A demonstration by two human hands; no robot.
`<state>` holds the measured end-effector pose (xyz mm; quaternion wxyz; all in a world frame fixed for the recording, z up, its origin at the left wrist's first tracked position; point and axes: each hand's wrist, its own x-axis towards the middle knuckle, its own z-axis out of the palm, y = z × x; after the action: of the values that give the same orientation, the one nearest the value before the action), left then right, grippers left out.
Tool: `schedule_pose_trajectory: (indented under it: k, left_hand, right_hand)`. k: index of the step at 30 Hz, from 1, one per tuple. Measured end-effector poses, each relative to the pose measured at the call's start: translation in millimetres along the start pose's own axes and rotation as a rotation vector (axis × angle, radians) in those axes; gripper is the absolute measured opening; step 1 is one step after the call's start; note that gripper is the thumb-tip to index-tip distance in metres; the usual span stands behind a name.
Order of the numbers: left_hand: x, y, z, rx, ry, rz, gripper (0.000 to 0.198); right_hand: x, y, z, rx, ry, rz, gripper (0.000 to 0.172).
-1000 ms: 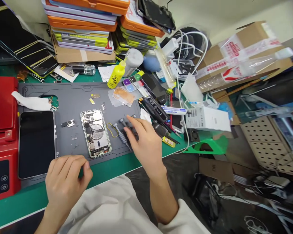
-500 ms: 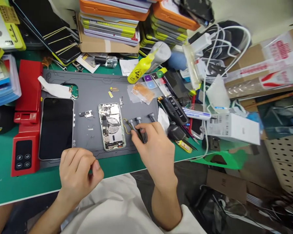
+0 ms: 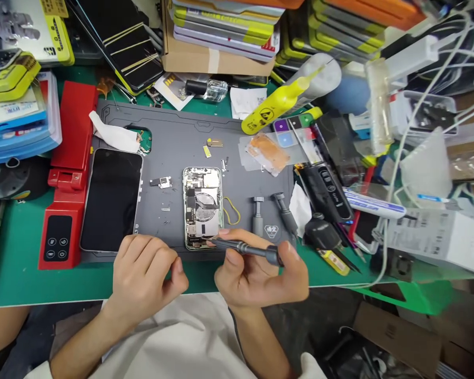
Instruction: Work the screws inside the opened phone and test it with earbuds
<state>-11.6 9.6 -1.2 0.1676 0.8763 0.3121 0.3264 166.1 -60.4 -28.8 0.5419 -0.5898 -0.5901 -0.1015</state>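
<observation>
My right hand [image 3: 260, 273] grips a dark precision screwdriver [image 3: 243, 247], fingers along its shaft and thumb near its wide cap. The driver points left, its tip over the lower end of an opened phone [image 3: 209, 223] with bare inner parts; whether it touches cannot be told. My left hand [image 3: 146, 271] is curled into a loose fist at the mat's front edge, left of the phone, with nothing visible in it. Two more screwdrivers, one upright-lying [image 3: 257, 216] and one slanted [image 3: 284, 210], lie right of the phone. A yellow rubber band [image 3: 231, 210] is beside the phone.
A phone screen [image 3: 111, 200] lies on the grey mat [image 3: 174, 131] beside a red device [image 3: 65, 210]. Small parts [image 3: 164, 182] are scattered around. A yellow bottle [image 3: 268, 108], a black tool [image 3: 327, 192] and a marker [image 3: 373, 203] crowd the right. Stacked boxes [image 3: 221, 31] stand behind.
My right hand has lifted one screwdriver from the group right of the phone and brought it left, turned level, over the phone's lower end. My left hand stays curled. The camera view has shifted.
</observation>
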Motion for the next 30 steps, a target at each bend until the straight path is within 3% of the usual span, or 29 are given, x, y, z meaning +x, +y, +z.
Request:
schedule_pose_trajectory:
  k: [14, 23, 27, 30]
  left_hand:
    - [1, 1, -1.2, -0.031, -0.019, -0.032, 0.019]
    - [2, 2, -0.9, -0.02, -0.028, -0.033, 0.019]
    - [2, 2, -0.8, -0.014, -0.024, -0.034, 0.019]
    - [3, 2, -1.8, -0.011, -0.032, -0.041, 0.019]
  right_hand:
    - [5, -4, 1, 0.006, -0.064, 0.019, 0.061]
    - [9, -5, -2, 0.054, -0.17, -0.017, 0.082]
    - [10, -4, 0, 0.111, -0.183, -0.049, 0.063]
    - [8, -1, 2, 0.12, -0.171, -0.119, 0.065]
